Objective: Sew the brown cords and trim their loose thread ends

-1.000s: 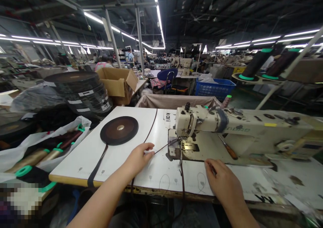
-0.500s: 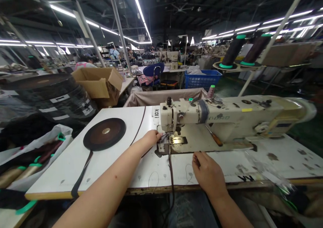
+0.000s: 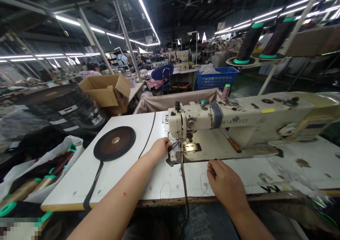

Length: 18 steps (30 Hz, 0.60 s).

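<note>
A cream sewing machine (image 3: 239,121) stands on a white table (image 3: 132,176). My left hand (image 3: 159,148) reaches to the left of the needle area, fingers pinched on the thin brown strap (image 3: 183,176) that runs under the presser foot and hangs over the table's front edge. My right hand (image 3: 225,185) rests on the table in front of the machine bed, fingers curled; whether it holds anything is hidden. A flat roll of brown tape (image 3: 114,142) lies on the table to the left, its loose end trailing over the front edge.
Left of the table are a stack of black tape rolls (image 3: 63,107), a white bag of thread cones (image 3: 39,169) and an open cardboard box (image 3: 106,91). A screwdriver (image 3: 231,144) lies on the machine bed. Thread cones (image 3: 249,41) stand above at right. Other workstations fill the background.
My left hand has moved from the open table right up to the presser foot, taking the strap with it. My right hand stayed in front of the machine. The camera shifted.
</note>
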Each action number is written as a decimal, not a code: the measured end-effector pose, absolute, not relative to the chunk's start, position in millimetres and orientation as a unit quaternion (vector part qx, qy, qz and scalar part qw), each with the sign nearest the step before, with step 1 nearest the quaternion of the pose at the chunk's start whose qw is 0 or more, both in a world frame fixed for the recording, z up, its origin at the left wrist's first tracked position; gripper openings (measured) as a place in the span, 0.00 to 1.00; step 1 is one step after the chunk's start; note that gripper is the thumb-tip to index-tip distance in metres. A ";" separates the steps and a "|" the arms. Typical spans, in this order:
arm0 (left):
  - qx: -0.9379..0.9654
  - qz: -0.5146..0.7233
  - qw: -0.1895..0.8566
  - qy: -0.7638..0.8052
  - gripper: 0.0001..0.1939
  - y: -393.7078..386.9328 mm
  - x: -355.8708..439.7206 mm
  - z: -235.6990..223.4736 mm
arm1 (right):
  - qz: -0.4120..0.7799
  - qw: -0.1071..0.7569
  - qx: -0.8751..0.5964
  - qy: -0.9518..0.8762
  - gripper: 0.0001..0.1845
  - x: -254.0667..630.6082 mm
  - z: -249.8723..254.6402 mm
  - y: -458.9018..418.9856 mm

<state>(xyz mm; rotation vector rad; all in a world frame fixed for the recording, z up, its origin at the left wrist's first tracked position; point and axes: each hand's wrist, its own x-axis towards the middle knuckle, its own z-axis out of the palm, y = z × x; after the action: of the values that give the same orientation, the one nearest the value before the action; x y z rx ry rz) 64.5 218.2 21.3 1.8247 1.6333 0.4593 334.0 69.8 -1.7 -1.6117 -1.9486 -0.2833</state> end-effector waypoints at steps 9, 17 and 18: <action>0.670 0.220 0.333 0.626 0.17 218.1 58.3 15.8 | -0.109 0.291 -0.610 -0.729 0.06 336.2 -4.0 69.7; 0.713 0.174 0.303 0.608 0.12 217.0 78.1 14.7 | -0.112 0.294 -0.608 -0.728 0.06 335.4 -3.9 69.5; 0.716 0.165 0.294 0.612 0.12 216.9 80.0 14.9 | -0.111 0.294 -0.608 -0.729 0.06 335.4 -3.6 69.4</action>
<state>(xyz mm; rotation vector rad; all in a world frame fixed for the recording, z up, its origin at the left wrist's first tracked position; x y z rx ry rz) 80.0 216.9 14.9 1.9053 1.6281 0.4404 335.4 69.4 -3.6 -1.6202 -1.9405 -0.2957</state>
